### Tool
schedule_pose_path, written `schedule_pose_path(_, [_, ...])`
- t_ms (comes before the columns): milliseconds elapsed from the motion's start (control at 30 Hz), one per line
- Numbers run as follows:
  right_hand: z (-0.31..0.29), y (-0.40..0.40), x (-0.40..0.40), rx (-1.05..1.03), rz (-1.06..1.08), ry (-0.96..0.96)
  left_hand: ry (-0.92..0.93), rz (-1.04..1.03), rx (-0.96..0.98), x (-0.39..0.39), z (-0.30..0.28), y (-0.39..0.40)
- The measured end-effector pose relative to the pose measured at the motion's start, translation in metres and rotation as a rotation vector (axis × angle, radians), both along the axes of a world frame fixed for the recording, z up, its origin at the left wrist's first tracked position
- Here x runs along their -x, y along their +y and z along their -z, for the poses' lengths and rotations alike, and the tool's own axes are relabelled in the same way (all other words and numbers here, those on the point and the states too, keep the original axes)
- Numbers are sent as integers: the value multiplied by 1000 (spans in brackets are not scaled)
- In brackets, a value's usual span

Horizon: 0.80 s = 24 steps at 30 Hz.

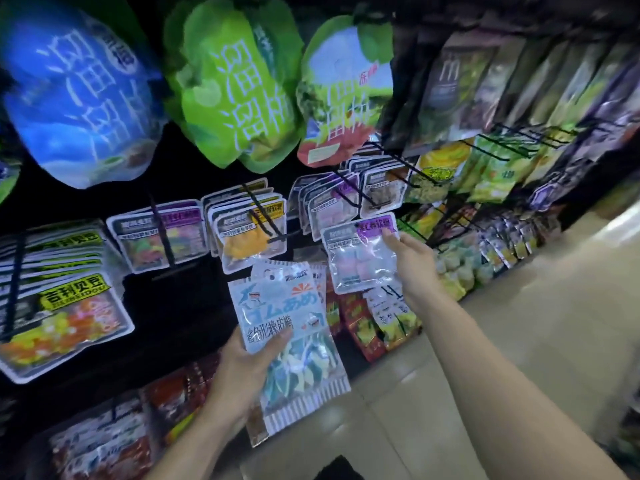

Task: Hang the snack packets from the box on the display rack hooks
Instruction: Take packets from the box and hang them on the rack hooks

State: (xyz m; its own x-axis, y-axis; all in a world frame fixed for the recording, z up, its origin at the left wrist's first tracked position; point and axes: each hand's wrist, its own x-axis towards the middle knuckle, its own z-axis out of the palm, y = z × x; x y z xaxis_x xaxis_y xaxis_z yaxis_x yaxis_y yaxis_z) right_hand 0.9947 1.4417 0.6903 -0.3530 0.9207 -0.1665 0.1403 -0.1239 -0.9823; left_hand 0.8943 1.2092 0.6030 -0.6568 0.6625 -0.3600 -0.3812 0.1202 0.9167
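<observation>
My right hand [414,268] pinches a clear snack packet with a purple label [360,252], held up just below the row of matching purple-label packets [332,202] that hang on a black hook [349,188]. My left hand [242,368] grips a small stack of light-blue shark-print candy packets [287,337] lower down, in front of the rack. The box is not in view.
The dark display rack holds large blue and green bags [228,81] above, yellow-label packets [62,306] at left, an orange-filled packet [249,233] in the middle, red packets [104,441] below. More hooks and green bags [498,168] stretch to the right. Pale tiled floor [536,306] lies at right.
</observation>
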Motion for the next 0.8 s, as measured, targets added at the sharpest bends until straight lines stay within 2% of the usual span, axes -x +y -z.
schedule_pose_path(167, [10, 40, 18, -64, -121, 23, -5, -178, 22, -12, 5, 27])
schedule_pose_path(400, [23, 67, 17, 0, -243, 65, -108, -467, 13, -62, 12, 57])
schedule_pose_path(533, [23, 74, 14, 78, -176, 107, -113, -488, 30, -83, 8, 61])
schedule_pose_path(800, [24, 78, 12, 62, -245, 128, -123, -566, 25, -101, 4, 55])
